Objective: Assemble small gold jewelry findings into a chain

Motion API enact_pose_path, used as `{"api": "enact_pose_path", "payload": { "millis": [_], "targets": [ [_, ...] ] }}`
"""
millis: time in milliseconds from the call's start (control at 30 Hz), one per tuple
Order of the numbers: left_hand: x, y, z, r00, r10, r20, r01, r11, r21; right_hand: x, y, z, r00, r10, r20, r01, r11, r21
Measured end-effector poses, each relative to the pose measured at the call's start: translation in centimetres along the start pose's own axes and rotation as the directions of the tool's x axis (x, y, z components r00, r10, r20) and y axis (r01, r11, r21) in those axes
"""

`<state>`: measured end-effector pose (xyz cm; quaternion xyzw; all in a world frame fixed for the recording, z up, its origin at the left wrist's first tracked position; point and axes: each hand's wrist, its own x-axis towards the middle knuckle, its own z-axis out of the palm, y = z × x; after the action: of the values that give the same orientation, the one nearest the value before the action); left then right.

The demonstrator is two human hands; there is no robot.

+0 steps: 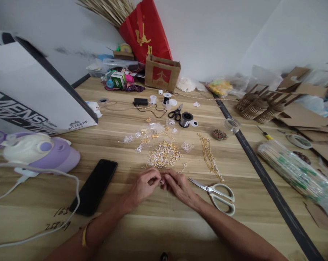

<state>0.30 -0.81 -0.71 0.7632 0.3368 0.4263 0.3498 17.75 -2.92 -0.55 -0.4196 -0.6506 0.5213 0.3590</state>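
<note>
My left hand (144,185) and my right hand (177,185) meet at the fingertips over the wooden table, both pinched closed around something small and shiny, too small to make out. Just beyond them lies a pile of gold and silver findings (164,154). White-handled scissors (221,194) rest to the right of my right hand. Gold chains (209,156) stretch out beyond the scissors. Small plastic bags with gold and silver parts (144,139) lie behind the pile. A black phone (94,186) is left of my left hand.
Wire spools (185,119), black scissors (175,113) and a jar of beads (220,134) stand farther back. At left are a purple-and-white device (46,150), its white cable and a large box (30,90). Plastic-wrapped sticks (294,170) lie right of a black strip (262,174).
</note>
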Motion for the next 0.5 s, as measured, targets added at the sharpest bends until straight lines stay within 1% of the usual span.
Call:
{"api": "enact_pose_path", "payload": {
  "millis": [67,133,200,267,333,367,400,433,500],
  "targets": [
    [0.03,0.05,0.03,0.999,-0.047,0.007,0.047,0.998,-0.033,-0.04,0.14,-0.06,1.0,0.013,0.008,-0.013,1.0,0.02],
    [0.09,0.09,-0.03,0.991,-0.129,0.029,0.131,0.988,-0.087,-0.13,0.24,-0.15,1.0,0.012,0.011,-0.013,1.0,0.01],
    [0.2,0.1,-0.2,0.972,-0.228,0.06,0.235,0.96,-0.154,-0.23,0.19,-0.31,0.999,-0.035,-0.02,0.034,0.998,-0.05],
    [0.33,0.08,-0.44,0.939,-0.328,0.101,0.342,0.913,-0.224,-0.35,-0.02,-0.52,0.983,-0.16,-0.096,0.141,0.974,-0.176],
    [0.42,0.0,-0.65,0.905,-0.405,0.131,0.426,0.859,-0.283,-0.49,-0.28,-0.72,0.933,-0.325,-0.158,0.261,0.908,-0.327],
    [0.45,-0.06,-0.73,0.891,-0.43,0.143,0.453,0.837,-0.308,-0.57,-0.37,-0.79,0.904,-0.398,-0.159,0.312,0.866,-0.391],
    [0.47,-0.12,-0.78,0.883,-0.444,0.152,0.469,0.819,-0.33,-0.64,-0.41,-0.81,0.881,-0.453,-0.136,0.357,0.825,-0.438],
    [0.47,-0.19,-0.81,0.879,-0.45,0.156,0.475,0.807,-0.352,-0.69,-0.41,-0.8,0.869,-0.485,-0.097,0.39,0.793,-0.469],
    [0.45,-0.28,-0.82,0.882,-0.444,0.159,0.469,0.796,-0.383,-0.73,-0.26,-0.69,0.877,-0.481,-0.007,0.41,0.755,-0.512]
  ]
}}
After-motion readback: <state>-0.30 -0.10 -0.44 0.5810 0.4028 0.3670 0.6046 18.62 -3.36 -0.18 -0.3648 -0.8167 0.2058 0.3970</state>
